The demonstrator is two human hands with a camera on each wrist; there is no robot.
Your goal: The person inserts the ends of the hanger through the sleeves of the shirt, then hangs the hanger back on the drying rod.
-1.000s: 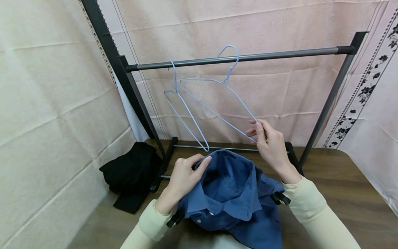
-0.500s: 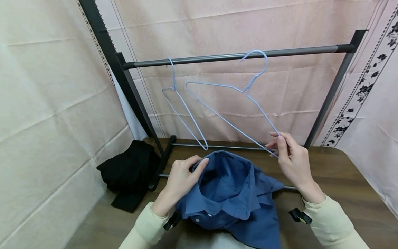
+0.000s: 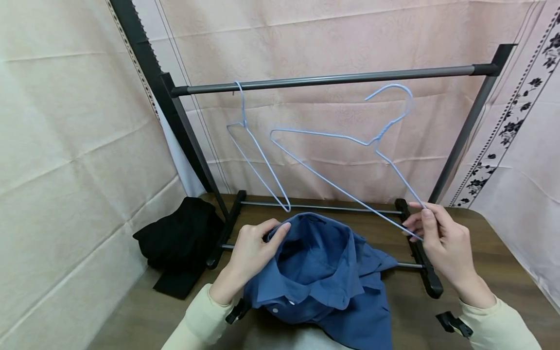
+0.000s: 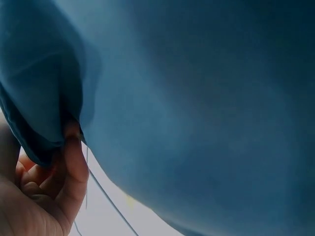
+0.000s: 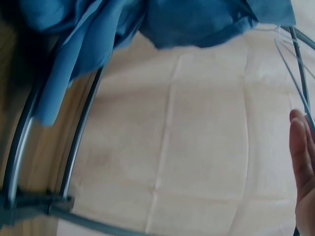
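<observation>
A blue shirt [image 3: 323,311] sits low in the middle of the head view, between the person's two hands, its buttoned collar standing open and facing up. The left hand [image 3: 253,255] has its grip on the shirt, pinching the collar's edge between thumb and fingers. The right hand [image 3: 448,245] has its grip on a pale blue wire hanger [image 3: 377,141], pinching one lower corner; the hanger tilts, its hook below the rail and apart from it. Left of it, a second wire hanger [image 3: 244,124] hangs by its hook from the dark metal rail [image 3: 332,80] of a rack that stands on a brown wooden table [image 3: 494,253]. A black folded cloth [image 3: 181,238] lies beside the rack's left foot. Behind everything hangs pale pink fabric [image 3: 306,43], with a black floral border at the right
</observation>
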